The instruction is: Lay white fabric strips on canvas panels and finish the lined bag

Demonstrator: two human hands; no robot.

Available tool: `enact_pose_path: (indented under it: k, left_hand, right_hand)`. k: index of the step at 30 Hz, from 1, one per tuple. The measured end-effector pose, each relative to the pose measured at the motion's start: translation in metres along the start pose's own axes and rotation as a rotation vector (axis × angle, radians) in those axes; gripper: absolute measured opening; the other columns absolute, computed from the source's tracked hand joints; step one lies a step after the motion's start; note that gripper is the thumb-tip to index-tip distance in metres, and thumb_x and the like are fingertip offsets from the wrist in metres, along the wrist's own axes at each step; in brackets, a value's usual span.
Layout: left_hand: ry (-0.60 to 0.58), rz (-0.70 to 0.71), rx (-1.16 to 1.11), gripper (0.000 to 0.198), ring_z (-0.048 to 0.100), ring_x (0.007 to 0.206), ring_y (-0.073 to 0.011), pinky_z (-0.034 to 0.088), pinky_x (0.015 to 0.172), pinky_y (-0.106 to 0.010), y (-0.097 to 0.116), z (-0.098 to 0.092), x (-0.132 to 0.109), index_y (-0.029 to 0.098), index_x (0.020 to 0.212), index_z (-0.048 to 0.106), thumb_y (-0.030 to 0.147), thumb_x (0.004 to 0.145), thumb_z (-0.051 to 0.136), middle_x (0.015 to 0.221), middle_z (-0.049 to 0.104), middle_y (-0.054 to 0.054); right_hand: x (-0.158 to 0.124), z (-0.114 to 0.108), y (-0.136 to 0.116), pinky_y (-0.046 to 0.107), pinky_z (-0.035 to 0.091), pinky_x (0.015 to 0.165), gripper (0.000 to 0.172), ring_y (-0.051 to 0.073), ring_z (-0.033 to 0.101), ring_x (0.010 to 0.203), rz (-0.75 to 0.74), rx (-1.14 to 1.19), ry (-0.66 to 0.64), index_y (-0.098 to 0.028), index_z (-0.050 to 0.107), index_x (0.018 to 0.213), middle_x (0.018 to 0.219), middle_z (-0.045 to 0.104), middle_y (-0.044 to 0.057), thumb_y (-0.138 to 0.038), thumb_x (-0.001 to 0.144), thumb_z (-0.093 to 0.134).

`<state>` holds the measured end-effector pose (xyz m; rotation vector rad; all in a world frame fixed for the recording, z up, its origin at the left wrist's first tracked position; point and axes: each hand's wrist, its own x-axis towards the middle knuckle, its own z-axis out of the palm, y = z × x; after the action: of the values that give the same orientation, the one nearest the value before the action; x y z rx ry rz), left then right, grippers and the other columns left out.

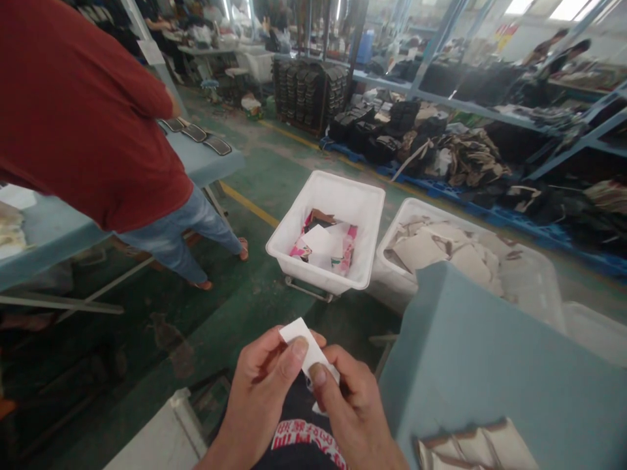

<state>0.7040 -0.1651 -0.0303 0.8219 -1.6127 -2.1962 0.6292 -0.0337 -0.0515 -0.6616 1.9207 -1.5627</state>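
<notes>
A small white rectangular piece (309,352), like folded card or paper, is held between both hands in front of my body. My left hand (272,369) pinches its upper left part, thumb on top and fingers beneath. At the lower right end, my right hand (350,391) grips it the same way, with its thumb pressed on the face. The fingertips under the piece are mostly hidden. Beyond the hands stands a white plastic bin (362,196) on a wheeled frame, with white sheets and pink printed scraps (326,241) inside.
At left, a person in a red shirt (88,117) stands by a blue-topped table (206,160) bearing dark curved pieces. To my right, a blue-covered table (455,339) holds beige pieces (480,450). Another white bin (401,212) contains beige material. Dark goods line the blue rack (441,101).
</notes>
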Motion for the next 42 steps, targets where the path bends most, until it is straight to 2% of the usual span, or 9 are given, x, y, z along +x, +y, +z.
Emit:
enact_pose_path:
  k: [4, 8, 13, 18, 21, 25, 29, 37, 42]
  left_hand:
    - [0.010, -0.008, -0.038, 0.035, 0.073, 0.075, -0.0189, 0.059, 0.071, -0.023, 0.001, 0.001, -0.004, 0.014, 0.097, 0.082, 0.049, 0.094, 0.075, 0.085, 0.080, -0.007]
    - [0.000, 0.107, 0.157, 0.029, 0.066, 0.065, -0.0152, 0.054, 0.061, -0.019, 0.020, 0.007, -0.007, 0.016, 0.082, 0.080, 0.039, 0.095, 0.069, 0.072, 0.073, -0.003]
    - [-0.014, 0.184, 0.314, 0.032, 0.057, 0.058, -0.0120, 0.048, 0.054, -0.017, 0.033, 0.014, -0.003, 0.016, 0.065, 0.068, 0.033, 0.093, 0.066, 0.063, 0.058, 0.001]
    - [-0.174, 0.112, 0.349, 0.033, 0.058, 0.057, -0.0124, 0.049, 0.052, -0.017, 0.029, 0.014, 0.004, 0.017, 0.070, 0.070, 0.039, 0.095, 0.067, 0.065, 0.058, 0.001]
    - [-0.263, 0.099, 0.396, 0.026, 0.067, 0.067, -0.0159, 0.055, 0.059, -0.018, 0.027, 0.015, 0.008, 0.018, 0.084, 0.079, 0.039, 0.096, 0.068, 0.073, 0.069, -0.002]
    - [-0.367, 0.087, 0.412, 0.024, 0.076, 0.079, -0.0205, 0.062, 0.071, -0.022, 0.028, 0.022, 0.015, 0.021, 0.106, 0.084, 0.038, 0.094, 0.072, 0.092, 0.081, -0.005]
    - [-0.463, 0.089, 0.378, 0.023, 0.078, 0.071, -0.0186, 0.064, 0.068, -0.021, 0.030, 0.038, 0.023, 0.023, 0.105, 0.085, 0.036, 0.090, 0.074, 0.092, 0.084, -0.005]
    - [-0.543, 0.306, 0.575, 0.028, 0.082, 0.079, -0.0188, 0.066, 0.074, -0.022, 0.012, 0.059, 0.034, 0.025, 0.115, 0.082, 0.032, 0.090, 0.071, 0.101, 0.086, -0.004]
    - [-0.639, 0.323, 0.552, 0.027, 0.083, 0.086, -0.0178, 0.065, 0.078, -0.020, 0.004, 0.078, 0.037, 0.026, 0.115, 0.078, 0.026, 0.089, 0.072, 0.103, 0.086, -0.003]
  right_hand:
    - [-0.001, 0.005, -0.003, 0.023, 0.032, 0.050, 0.045, 0.010, 0.038, 0.053, -0.034, 0.045, -0.046, -0.018, 0.069, 0.082, 0.061, 0.048, -0.005, -0.056, 0.103, 0.055]
    - [-0.002, 0.005, -0.007, 0.022, 0.033, 0.053, 0.041, 0.010, 0.037, 0.057, -0.070, 0.095, -0.070, -0.018, 0.068, 0.089, 0.065, 0.047, -0.005, -0.054, 0.104, 0.055]
    - [-0.011, 0.003, -0.001, 0.023, 0.035, 0.058, 0.049, 0.011, 0.043, 0.062, -0.039, 0.046, 0.022, -0.018, 0.057, 0.071, 0.066, 0.049, -0.003, -0.054, 0.104, 0.056]
    - [-0.020, -0.006, 0.005, 0.026, 0.045, 0.069, 0.043, 0.015, 0.055, 0.075, -0.061, 0.144, 0.150, -0.020, 0.067, 0.092, 0.082, 0.061, 0.000, -0.060, 0.103, 0.057]
    - [-0.023, -0.015, -0.001, 0.027, 0.049, 0.077, 0.042, 0.018, 0.061, 0.086, -0.123, 0.191, 0.288, -0.023, 0.068, 0.108, 0.095, 0.066, 0.002, -0.063, 0.101, 0.060]
    - [-0.024, -0.020, -0.016, 0.025, 0.050, 0.076, 0.032, 0.016, 0.061, 0.084, -0.147, 0.196, 0.403, -0.023, 0.069, 0.102, 0.091, 0.067, 0.000, -0.055, 0.099, 0.068]
    - [-0.024, -0.018, -0.023, 0.026, 0.051, 0.075, 0.028, 0.016, 0.062, 0.081, -0.088, 0.332, 0.482, -0.021, 0.072, 0.096, 0.087, 0.069, 0.001, -0.049, 0.100, 0.069]
    - [-0.034, -0.017, -0.015, 0.028, 0.052, 0.081, 0.019, 0.016, 0.063, 0.084, 0.029, 0.590, 0.654, -0.020, 0.071, 0.091, 0.090, 0.070, 0.002, -0.039, 0.096, 0.070]
    - [-0.043, -0.026, -0.009, 0.030, 0.054, 0.084, 0.004, 0.017, 0.067, 0.094, -0.097, 0.376, 0.824, -0.023, 0.067, 0.094, 0.102, 0.070, 0.003, -0.020, 0.096, 0.066]
